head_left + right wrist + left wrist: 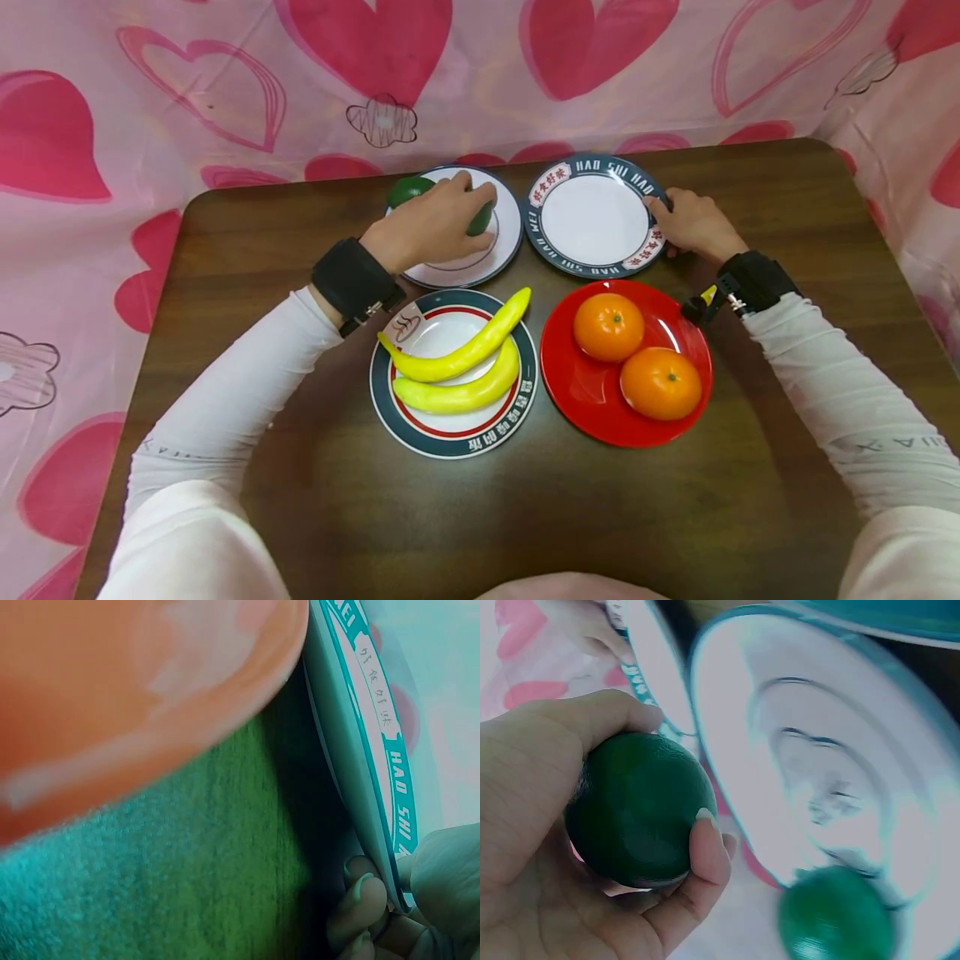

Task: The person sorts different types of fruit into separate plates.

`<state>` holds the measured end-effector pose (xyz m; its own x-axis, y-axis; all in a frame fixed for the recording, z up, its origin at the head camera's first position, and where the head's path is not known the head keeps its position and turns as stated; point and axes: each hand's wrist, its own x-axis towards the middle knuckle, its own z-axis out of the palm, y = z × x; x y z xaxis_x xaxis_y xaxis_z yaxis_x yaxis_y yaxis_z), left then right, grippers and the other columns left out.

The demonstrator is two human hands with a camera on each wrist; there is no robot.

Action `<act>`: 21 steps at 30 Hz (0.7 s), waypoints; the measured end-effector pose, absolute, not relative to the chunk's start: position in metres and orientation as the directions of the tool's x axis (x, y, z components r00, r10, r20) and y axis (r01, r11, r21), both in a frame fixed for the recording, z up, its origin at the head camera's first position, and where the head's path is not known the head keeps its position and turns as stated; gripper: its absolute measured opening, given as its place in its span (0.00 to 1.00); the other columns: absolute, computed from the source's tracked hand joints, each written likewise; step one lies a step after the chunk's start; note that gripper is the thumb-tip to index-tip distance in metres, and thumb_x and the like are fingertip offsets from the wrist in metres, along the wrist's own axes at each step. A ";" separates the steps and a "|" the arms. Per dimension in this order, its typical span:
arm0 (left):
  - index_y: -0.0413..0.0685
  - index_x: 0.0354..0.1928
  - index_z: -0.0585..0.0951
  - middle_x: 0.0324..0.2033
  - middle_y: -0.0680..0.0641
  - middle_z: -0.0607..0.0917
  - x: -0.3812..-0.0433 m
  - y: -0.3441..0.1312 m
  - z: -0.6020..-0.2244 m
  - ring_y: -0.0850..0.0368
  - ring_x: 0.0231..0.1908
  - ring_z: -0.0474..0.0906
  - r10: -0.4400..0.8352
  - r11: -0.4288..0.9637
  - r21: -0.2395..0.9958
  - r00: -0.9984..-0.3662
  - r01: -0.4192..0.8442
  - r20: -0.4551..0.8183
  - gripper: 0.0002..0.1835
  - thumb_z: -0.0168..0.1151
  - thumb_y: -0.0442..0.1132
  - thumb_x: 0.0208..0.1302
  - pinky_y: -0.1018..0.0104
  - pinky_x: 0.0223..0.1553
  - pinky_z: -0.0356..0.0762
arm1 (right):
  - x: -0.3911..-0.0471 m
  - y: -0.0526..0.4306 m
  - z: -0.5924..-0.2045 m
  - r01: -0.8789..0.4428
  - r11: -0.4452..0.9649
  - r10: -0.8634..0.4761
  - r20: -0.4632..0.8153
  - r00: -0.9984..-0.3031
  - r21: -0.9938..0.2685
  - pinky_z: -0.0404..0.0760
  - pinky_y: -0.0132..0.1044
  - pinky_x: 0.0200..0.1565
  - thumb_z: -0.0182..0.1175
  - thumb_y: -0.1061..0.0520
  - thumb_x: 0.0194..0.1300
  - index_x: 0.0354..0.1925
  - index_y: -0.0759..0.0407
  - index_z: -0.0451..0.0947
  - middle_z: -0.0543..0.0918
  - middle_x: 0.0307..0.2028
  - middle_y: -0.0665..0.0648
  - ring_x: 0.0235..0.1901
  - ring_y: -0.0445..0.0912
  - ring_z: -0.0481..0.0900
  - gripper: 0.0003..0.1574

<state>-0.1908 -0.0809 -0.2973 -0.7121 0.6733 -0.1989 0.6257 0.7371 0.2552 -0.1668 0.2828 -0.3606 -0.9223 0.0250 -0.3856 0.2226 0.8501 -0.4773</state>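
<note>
My left hand (433, 223) grips a smooth dark green fruit (641, 814), thumb on one side and curled fingers on the other, over a white plate (512, 221) with a dark rim. A second green fruit (408, 190) lies at that plate's far left edge; it is blurred in the left wrist view. With my right hand (699, 223) I pinch the right rim of a plate (596, 218) with lettering round its edge. In the right wrist view the thumb is above that rim and the fingertips (367, 896) are beneath it. Nothing lies on this lettered plate.
Nearer me, a blue-rimmed plate (450, 448) bears two yellow bananas (457, 360). Beside it, a red plate (577, 400) carries two orange mandarins (609, 327). All four plates stand close together on the brown wooden table (570, 517). Behind hangs a pink heart-patterned cloth (487, 67).
</note>
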 end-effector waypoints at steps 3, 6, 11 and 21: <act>0.50 0.70 0.64 0.62 0.38 0.69 -0.196 -0.061 -0.290 0.47 0.56 0.69 0.707 0.704 0.250 -0.689 0.665 -0.160 0.37 0.62 0.54 0.61 0.51 0.53 0.77 | -0.167 0.283 -0.360 0.221 0.852 0.026 -0.383 -0.924 -0.475 0.78 0.40 0.32 0.35 0.28 0.70 0.59 0.64 0.60 0.74 0.32 0.63 0.28 0.55 0.77 0.44; 0.49 0.70 0.63 0.59 0.39 0.69 -0.201 -0.042 -0.286 0.48 0.56 0.68 0.722 0.689 0.219 -0.678 0.691 -0.137 0.38 0.62 0.53 0.61 0.54 0.54 0.77 | -0.168 0.280 -0.360 0.215 0.854 0.020 -0.383 -0.923 -0.473 0.77 0.40 0.33 0.35 0.28 0.70 0.59 0.64 0.61 0.74 0.31 0.63 0.28 0.56 0.76 0.44; 0.50 0.72 0.58 0.62 0.39 0.67 -0.208 -0.011 -0.281 0.47 0.59 0.67 0.719 0.695 0.157 -0.674 0.702 -0.169 0.38 0.57 0.53 0.63 0.56 0.56 0.75 | -0.171 0.274 -0.360 0.211 0.855 0.006 -0.398 -0.917 -0.474 0.77 0.41 0.34 0.35 0.28 0.70 0.59 0.63 0.61 0.74 0.32 0.63 0.29 0.56 0.76 0.44; 0.51 0.78 0.46 0.74 0.39 0.55 -0.210 0.038 -0.294 0.43 0.70 0.58 0.759 0.648 0.171 -0.612 0.742 -0.223 0.45 0.54 0.55 0.66 0.57 0.64 0.67 | -0.173 0.269 -0.361 0.206 0.860 0.002 -0.401 -0.916 -0.467 0.76 0.42 0.34 0.35 0.28 0.70 0.57 0.63 0.61 0.74 0.31 0.62 0.29 0.55 0.76 0.42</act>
<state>-0.2100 0.0380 -0.2938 -0.6120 0.7589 -0.2225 0.7418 0.6484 0.1712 -0.1731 0.2687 -0.3614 -0.9160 0.0018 -0.4012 0.2065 0.8596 -0.4675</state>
